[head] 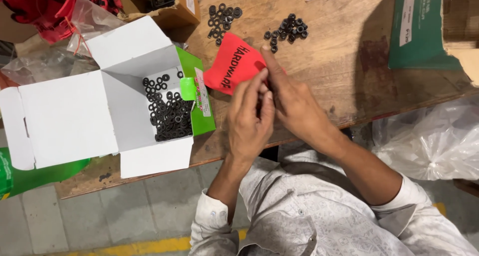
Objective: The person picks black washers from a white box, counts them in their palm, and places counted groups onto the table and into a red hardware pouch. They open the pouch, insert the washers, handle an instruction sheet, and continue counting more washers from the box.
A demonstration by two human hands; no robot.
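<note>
On a worn wooden bench (pixel 339 61), left hand (pixel 249 121) and right hand (pixel 294 104) pinch a red pouch (pixel 232 61); fingers hide its near edge.

Matt red paper pouch (pixel 233 64); dull black metal washers (pixel 169 114); smooth white card box (pixel 75 114); rough, stained wood bench (pixel 339 51).

Pretty evenly lit, warm indoor light from above, nothing dim. The white box (pixel 65 116) left of the left hand (pixel 249 121) is close to blown out on its flaps. A soft dark shadow sits on the table (pixel 349 61) just right of the right hand (pixel 294 99). Plastic bag (pixel 429 141) further right has mild glare. Focus is sharp overall, with slight wide-angle stretch toward the corners.
</note>
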